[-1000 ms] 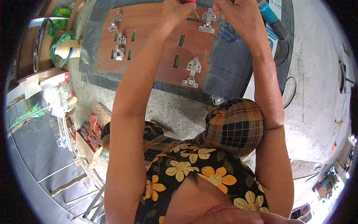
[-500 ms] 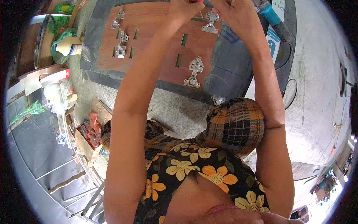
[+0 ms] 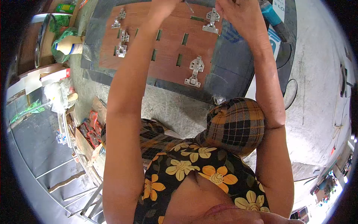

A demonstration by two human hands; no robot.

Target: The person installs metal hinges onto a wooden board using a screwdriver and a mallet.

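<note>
My left hand [image 3: 164,9] is at the top edge, over the brown wooden panel [image 3: 167,69]. Its fingers are partly cut off by the frame; they are closed on what looks like a screwdriver, whose thin metal shaft [image 3: 189,6] sticks out to the right. My right hand [image 3: 240,15] is closed, with fingers bent together beside the upper right cabinet hinge [image 3: 211,21]; anything in its grasp is hidden. Other metal hinges lie on the panel: one at the lower right [image 3: 194,71], one at the left [image 3: 121,44] and one at the upper left [image 3: 118,18].
The panel, with several slots, lies on a dark board [image 3: 233,69]. Right of it are a blue roll [image 3: 270,13] and a black cable [image 3: 292,89]. A bottle [image 3: 71,46] stands at the left, and a cardboard box [image 3: 87,140] with red bags is lower left.
My left hand has moved left, away from the upper right hinge, with the metal shaft. My right hand has shifted slightly right and stays beside that hinge.
</note>
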